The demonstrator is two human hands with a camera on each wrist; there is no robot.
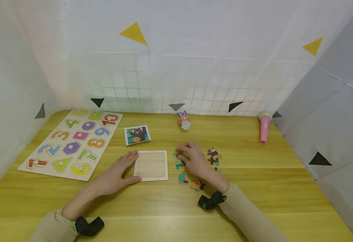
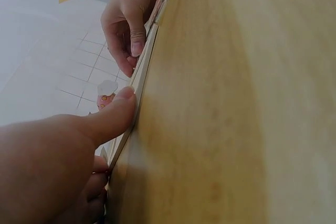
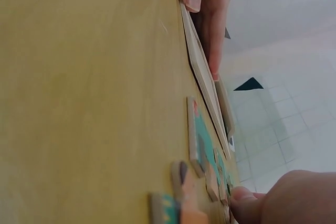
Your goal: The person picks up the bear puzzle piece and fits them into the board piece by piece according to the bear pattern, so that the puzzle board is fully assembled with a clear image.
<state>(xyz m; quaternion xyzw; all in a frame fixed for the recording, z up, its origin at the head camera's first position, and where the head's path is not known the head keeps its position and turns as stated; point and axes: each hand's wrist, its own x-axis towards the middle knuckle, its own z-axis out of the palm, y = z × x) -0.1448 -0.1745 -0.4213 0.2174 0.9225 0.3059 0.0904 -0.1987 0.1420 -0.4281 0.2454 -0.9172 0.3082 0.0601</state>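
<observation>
A wooden frame with a bare inner panel (image 1: 151,165) lies flat on the table. My left hand (image 1: 111,176) rests at its left side, fingers extended at the upper corner and thumb at the lower one; the thumb also shows on the rim in the left wrist view. Right of the frame, my right hand (image 1: 195,161) pinches a puzzle piece (image 1: 179,155) between thumb and forefinger, low over the loose pieces. A teal piece (image 1: 182,178) and an orange one (image 1: 197,185) lie nearer me. Part of the pile is hidden under the right hand.
A number-and-shape board (image 1: 70,144) lies at the left. Behind the frame is a bear picture card (image 1: 137,134). A small pink toy (image 1: 183,121) stands at the back middle, and a pink microphone (image 1: 264,129) lies at the back right. Brown pieces (image 1: 213,160) lie right of the right hand.
</observation>
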